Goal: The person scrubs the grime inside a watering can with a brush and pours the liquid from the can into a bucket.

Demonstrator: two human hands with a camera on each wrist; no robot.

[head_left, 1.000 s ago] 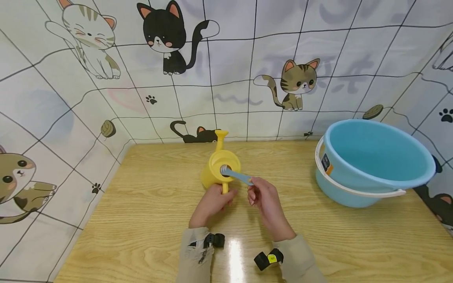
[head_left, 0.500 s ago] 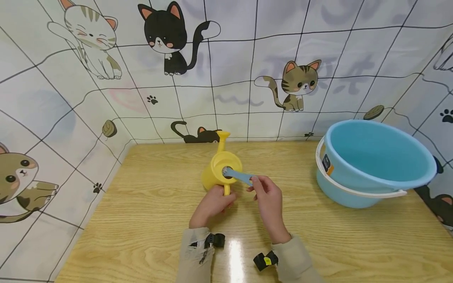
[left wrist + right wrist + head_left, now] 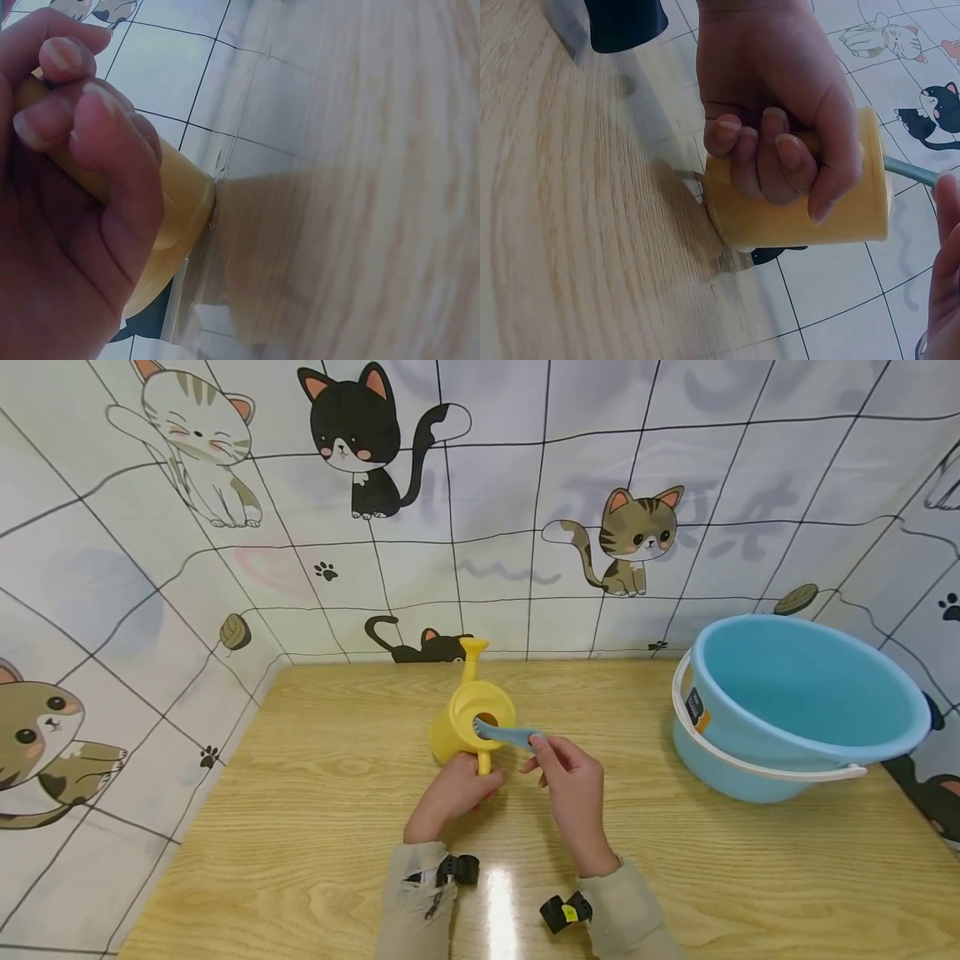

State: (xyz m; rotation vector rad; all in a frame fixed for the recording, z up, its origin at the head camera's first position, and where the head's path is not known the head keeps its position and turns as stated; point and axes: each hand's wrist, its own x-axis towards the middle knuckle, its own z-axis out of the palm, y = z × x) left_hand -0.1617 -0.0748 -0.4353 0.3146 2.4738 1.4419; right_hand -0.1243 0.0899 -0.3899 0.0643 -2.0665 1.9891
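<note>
A yellow watering can (image 3: 446,735) stands on the table with its spout pointing to the back. Its handle is gripped by my left hand (image 3: 453,793), fingers curled round it in the left wrist view (image 3: 82,172). My right hand (image 3: 573,789) pinches the end of a light blue toothbrush (image 3: 513,735) between thumb and fingers. The brush head lies at the round opening in the can's top, partly inside it. In the right wrist view, the brush handle (image 3: 907,169) runs from the can's top to my right fingers (image 3: 946,202).
A big light blue basin (image 3: 795,693) with a white handle (image 3: 765,768) stands at the right of the wooden table (image 3: 300,827). Behind and at both sides rise walls (image 3: 495,568) covered with cat-print tiles. Each sleeve carries a black wrist camera (image 3: 555,912).
My right hand has turned over and shifted slightly right, and the toothbrush's head has tipped a little deeper into the can's opening. The left hand keeps its grip on the handle.
</note>
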